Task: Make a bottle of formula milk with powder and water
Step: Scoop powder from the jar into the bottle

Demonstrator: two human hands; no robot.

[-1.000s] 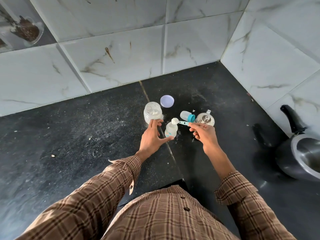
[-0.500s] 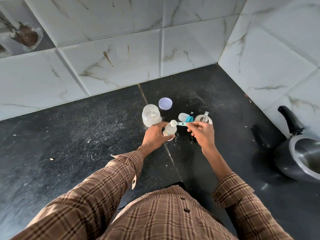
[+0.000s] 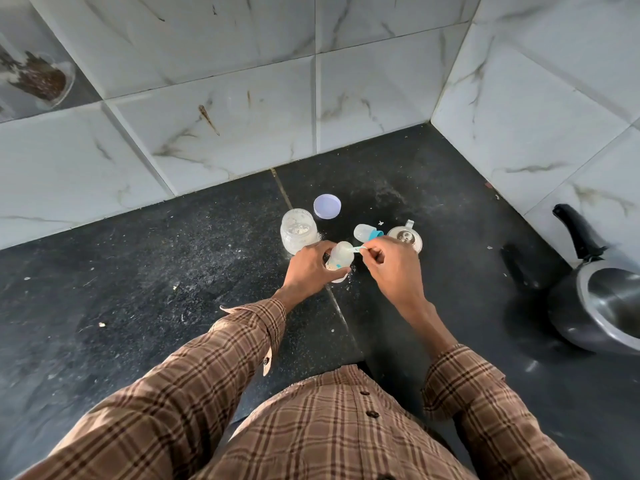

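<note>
Your left hand [image 3: 309, 268] has closed around the baby bottle [image 3: 340, 258] on the counter [image 3: 138, 271], right hand [image 3: 391, 263] pinching the scoop [image 3: 356, 249] at its mouth (bowl hardly discernible), bottle base hidden by fingers.

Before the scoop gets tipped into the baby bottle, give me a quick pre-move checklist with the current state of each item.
1. Baby bottle steadied: ok, the left hand is wrapped around it on the counter.
2. Scoop gripped: ok, the right hand pinches its handle.
3. Scoop over the bottle mouth: ok, its bowl end sits at the top of the bottle.
4. Bottle mouth uncapped: ok, the teal-ringed cap lies apart on its side.
5. Powder amount in the scoop: cannot tell, too small to see.
6. Powder jar open for another scoop: ok, its lid lies beside it.
</note>
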